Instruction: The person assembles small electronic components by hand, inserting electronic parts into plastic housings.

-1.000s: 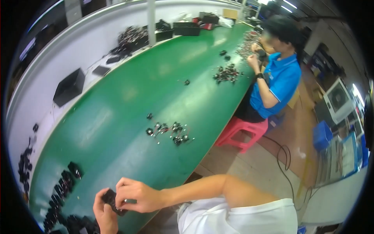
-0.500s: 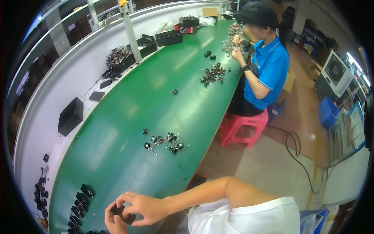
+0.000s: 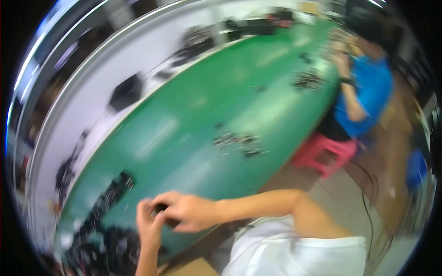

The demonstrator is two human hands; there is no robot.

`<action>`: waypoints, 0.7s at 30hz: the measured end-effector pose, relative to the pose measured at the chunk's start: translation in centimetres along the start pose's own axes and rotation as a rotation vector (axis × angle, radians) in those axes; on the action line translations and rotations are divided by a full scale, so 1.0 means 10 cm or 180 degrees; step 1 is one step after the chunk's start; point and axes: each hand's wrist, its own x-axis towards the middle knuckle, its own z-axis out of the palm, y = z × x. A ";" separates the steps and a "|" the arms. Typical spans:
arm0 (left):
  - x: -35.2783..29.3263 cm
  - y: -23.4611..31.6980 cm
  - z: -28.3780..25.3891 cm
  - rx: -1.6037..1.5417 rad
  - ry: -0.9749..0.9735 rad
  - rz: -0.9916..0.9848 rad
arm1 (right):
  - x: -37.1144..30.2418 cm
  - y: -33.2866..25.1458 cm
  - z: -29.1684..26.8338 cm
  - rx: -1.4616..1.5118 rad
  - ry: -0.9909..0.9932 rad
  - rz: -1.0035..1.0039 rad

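Hands, left point(image 3: 148, 223) and right point(image 3: 186, 212), pinch a small black part point(image 3: 161, 209) over the long green bench point(image 3: 193, 138), dark small parts point(image 3: 237, 142) scattered beyond

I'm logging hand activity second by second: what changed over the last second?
Little changed beyond the view swinging and blurring. Both hands, the left hand and right hand, stayed together on the small dark part at the green table's near edge. The co-worker stayed seated, and the loose parts mid-table did not move.
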 end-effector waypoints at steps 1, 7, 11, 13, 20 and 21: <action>-0.01 0.05 0.03 -0.0278 -0.0007 -0.0544 | -0.04 0.03 -0.05 0.0078 -0.0208 0.0252; -0.40 0.43 -0.15 0.2497 0.0155 -0.0046 | 0.35 0.64 -0.30 -0.0815 -0.0813 0.0360; -0.96 0.26 -0.41 0.4356 0.0134 -0.0440 | 1.03 1.33 0.08 -0.1368 -0.1326 0.0583; -1.07 0.16 -0.42 0.4547 0.0130 -0.0393 | 1.25 1.70 0.32 -0.1505 -0.1339 0.0552; -1.09 -0.04 -0.39 0.4959 0.0107 -0.0627 | 1.40 2.05 0.58 -0.2136 -0.1876 0.0663; -1.07 -0.06 -0.41 0.5024 0.0065 -0.0609 | 1.36 1.99 0.49 -0.2205 -0.1729 0.0430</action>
